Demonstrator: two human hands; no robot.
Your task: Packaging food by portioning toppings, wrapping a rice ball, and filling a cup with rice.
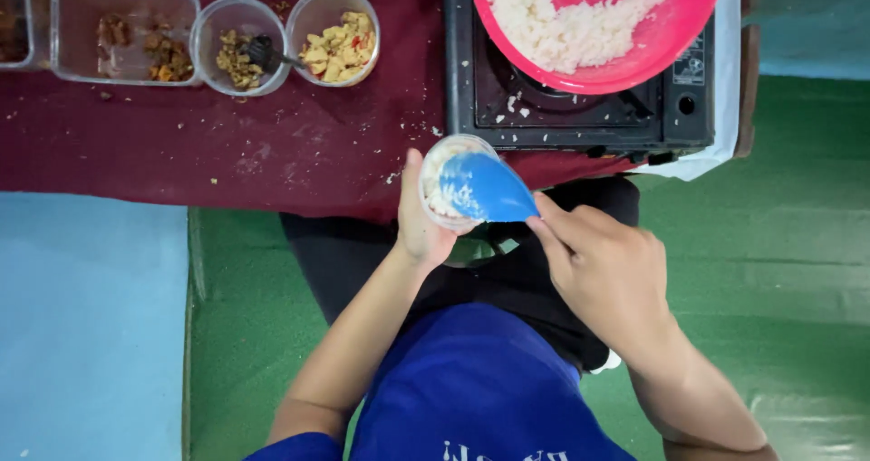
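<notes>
Now, cup: clear plastic cup (450, 184) of rice — wrapped by left hand (419, 225)
Paddle: blue rice paddle (487, 189) over cup — right hand (603, 266) closed around handle

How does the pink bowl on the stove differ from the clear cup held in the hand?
The pink bowl is wide, opaque and rests on the stove; the clear cup is small, see-through and held up by the left hand. A blue scoop, held by the right hand, presses into the cup only. Both hold white rice.
</notes>
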